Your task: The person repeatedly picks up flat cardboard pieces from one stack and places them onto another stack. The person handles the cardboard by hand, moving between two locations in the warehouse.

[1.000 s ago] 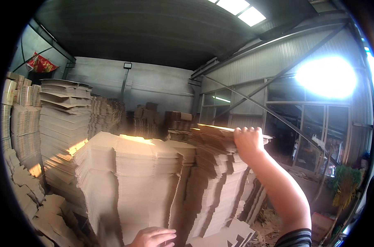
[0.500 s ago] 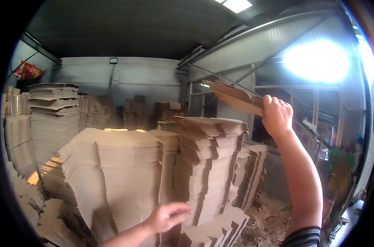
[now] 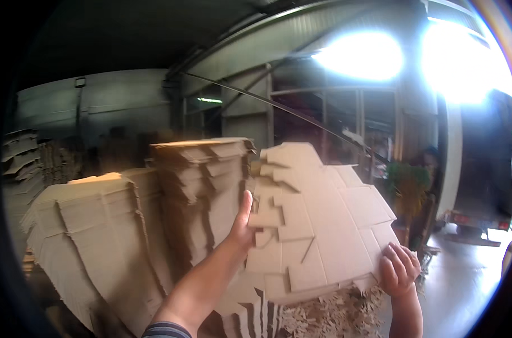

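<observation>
Between my two hands is a small stack of flat die-cut cardboard sheets (image 3: 329,219), brown, with slots, tabs and crease lines. The sheets are tilted, their broad face toward me. My left hand (image 3: 245,225) is at their left edge, thumb pointing up along it and the other fingers hidden behind. At the lower right corner my right hand (image 3: 399,270) is closed over the edge, fingers curled on the front. Just below the held sheets, a low stack of cut cardboard (image 3: 239,310) shows partly.
Tall cardboard stacks stand to the left, one pale and wide (image 3: 92,225) and one darker (image 3: 202,180). Cardboard scraps (image 3: 335,315) cover the floor beneath the sheets. A green plant (image 3: 408,180) stands at the right, near a parked vehicle (image 3: 481,219).
My view has turned right. My right hand has brought the raised sheets down in front of me, turning their broad face toward me. The left hand, empty before, now takes their left edge.
</observation>
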A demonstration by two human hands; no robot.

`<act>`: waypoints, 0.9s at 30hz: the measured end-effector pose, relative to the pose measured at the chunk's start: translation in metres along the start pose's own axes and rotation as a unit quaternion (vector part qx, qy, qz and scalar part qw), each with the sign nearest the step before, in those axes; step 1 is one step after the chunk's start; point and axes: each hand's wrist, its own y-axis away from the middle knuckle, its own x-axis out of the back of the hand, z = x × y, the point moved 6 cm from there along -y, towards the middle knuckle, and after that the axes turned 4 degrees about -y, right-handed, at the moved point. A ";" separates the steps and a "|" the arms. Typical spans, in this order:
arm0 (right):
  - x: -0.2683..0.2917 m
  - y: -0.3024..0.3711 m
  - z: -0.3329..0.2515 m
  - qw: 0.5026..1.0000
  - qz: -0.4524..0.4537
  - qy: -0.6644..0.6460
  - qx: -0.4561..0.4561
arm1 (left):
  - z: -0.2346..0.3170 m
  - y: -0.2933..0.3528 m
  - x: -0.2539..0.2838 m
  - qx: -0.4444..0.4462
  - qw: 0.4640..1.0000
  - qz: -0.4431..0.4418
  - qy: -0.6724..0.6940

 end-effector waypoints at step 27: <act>0.101 0.034 -0.020 0.962 -0.259 0.026 0.089 | -0.253 0.069 0.001 0.082 0.864 -0.239 0.436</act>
